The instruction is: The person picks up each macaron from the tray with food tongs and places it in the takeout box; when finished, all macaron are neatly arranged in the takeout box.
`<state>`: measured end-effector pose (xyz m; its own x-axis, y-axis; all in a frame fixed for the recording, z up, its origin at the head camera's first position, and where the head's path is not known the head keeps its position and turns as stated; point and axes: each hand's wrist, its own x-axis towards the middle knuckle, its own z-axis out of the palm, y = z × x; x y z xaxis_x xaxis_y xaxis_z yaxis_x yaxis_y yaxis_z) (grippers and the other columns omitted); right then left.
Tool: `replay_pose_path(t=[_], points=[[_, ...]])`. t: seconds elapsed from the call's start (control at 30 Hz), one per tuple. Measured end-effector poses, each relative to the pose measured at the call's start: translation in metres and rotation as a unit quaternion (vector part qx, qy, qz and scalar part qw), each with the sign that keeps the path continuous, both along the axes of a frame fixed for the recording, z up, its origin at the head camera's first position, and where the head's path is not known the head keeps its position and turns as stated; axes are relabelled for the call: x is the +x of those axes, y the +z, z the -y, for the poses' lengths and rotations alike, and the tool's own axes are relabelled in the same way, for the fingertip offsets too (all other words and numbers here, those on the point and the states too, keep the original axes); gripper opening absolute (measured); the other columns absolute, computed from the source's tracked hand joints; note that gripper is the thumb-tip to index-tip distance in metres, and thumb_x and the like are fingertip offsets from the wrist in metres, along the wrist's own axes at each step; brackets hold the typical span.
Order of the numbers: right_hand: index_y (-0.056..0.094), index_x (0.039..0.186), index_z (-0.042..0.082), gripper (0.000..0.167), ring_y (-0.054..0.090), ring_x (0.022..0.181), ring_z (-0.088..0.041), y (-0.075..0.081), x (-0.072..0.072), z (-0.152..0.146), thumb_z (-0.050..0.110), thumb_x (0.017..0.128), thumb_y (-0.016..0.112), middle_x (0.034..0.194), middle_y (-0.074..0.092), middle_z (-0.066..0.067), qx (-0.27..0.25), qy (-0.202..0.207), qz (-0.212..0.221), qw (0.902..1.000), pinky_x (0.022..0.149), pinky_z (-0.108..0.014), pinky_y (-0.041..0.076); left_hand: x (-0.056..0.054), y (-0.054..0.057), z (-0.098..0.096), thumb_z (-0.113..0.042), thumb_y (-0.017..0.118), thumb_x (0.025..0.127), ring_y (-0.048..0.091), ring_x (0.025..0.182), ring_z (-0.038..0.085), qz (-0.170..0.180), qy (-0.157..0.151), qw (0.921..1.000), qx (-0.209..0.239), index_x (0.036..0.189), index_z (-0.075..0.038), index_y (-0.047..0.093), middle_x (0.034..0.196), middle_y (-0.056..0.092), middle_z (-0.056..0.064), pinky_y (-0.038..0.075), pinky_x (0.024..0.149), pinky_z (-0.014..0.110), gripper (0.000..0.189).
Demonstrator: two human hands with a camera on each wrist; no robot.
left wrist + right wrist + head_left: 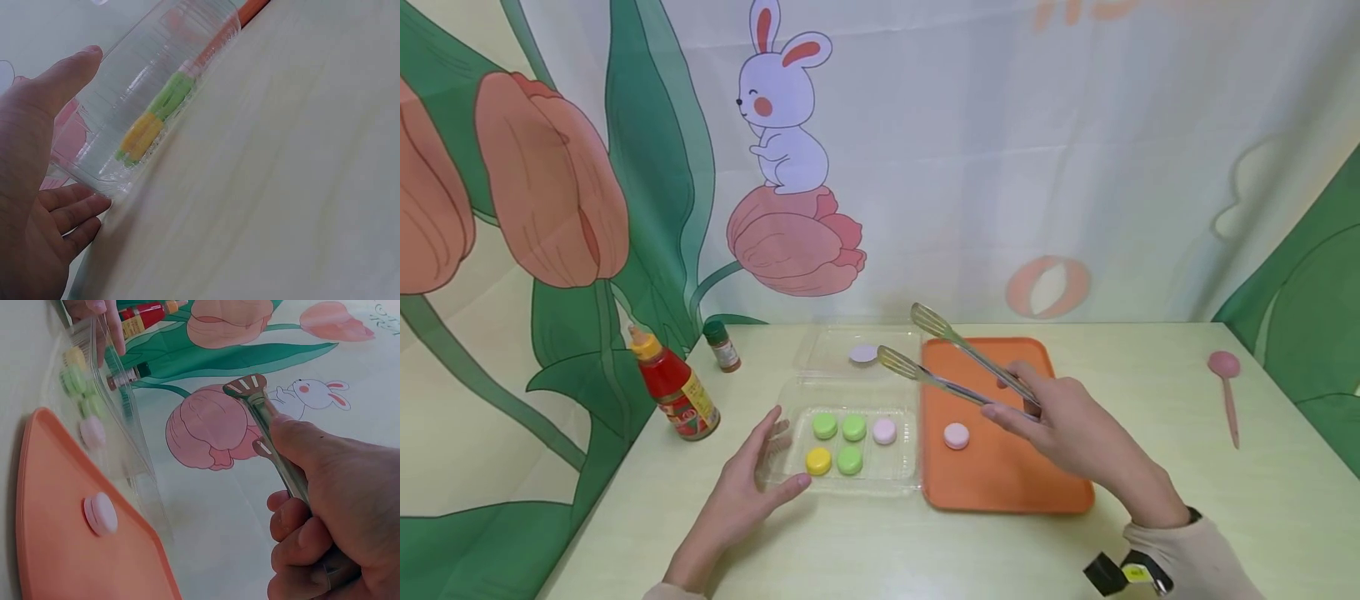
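Note:
My right hand (1075, 425) grips metal tongs (992, 367), their slotted ends spread apart and holding nothing, above the left part of an orange tray (1015, 483). One pink macaron (957, 436) lies on that tray. Left of it stands a clear plastic box (880, 479) with its lid folded back. Inside sit several green macarons (853, 427), a yellow macaron (818, 461) and another pink macaron (884, 431). My left hand (741, 496) is at the box's left end, thumb and fingers spread; in the left wrist view its fingertips (100, 203) are by the box corner.
A red sauce bottle (677, 387) and a small green-capped jar (722, 346) stand at the table's left. A pink spoon (1228, 392) lies far right. Behind the table hangs a printed curtain (962, 167). A pale oval (863, 354) shows through the lid.

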<state>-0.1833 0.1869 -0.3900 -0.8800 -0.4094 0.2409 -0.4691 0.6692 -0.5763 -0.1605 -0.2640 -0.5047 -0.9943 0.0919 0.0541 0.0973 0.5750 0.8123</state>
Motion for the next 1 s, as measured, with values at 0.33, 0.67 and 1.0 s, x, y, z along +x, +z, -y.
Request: replay_pose_path(t=[0.33,0.67,1.0], points=[[0.061,0.127,0.016,0.040,0.044,0.054,-0.013,-0.006,0.003,-0.023,0.050,0.108,0.073,0.065,0.047,0.003,-0.008,-0.050,0.025,0.9984,0.049,-0.028,0.040,0.000,0.000,0.000,-0.049,0.091,0.094,0.044,0.162,0.034,-0.002,-0.002,1.0000,0.004,0.179,-0.032,0.020,0.177,0.044,0.007,0.025,0.134,0.068,0.112],[0.061,0.135,0.018,0.048,0.043,0.055,-0.010,-0.020,0.013,-0.047,0.052,0.105,0.076,0.067,0.049,0.004,0.008,-0.081,0.011,0.9967,0.049,-0.027,0.037,0.001,-0.001,0.000,-0.049,0.090,0.094,0.044,0.162,0.035,-0.008,0.001,1.0000,-0.004,0.179,-0.031,0.020,0.176,0.045,0.009,0.025,0.134,0.067,0.112],[0.066,0.131,0.019,0.041,0.039,0.053,-0.005,-0.045,0.026,-0.065,0.050,0.106,0.075,0.065,0.046,0.009,0.027,-0.086,0.014,0.9958,0.047,-0.024,0.034,0.001,-0.002,0.000,-0.047,0.090,0.094,0.046,0.161,0.035,-0.020,-0.005,0.9998,-0.001,0.179,-0.033,0.021,0.175,0.046,0.010,0.027,0.133,0.068,0.111]])
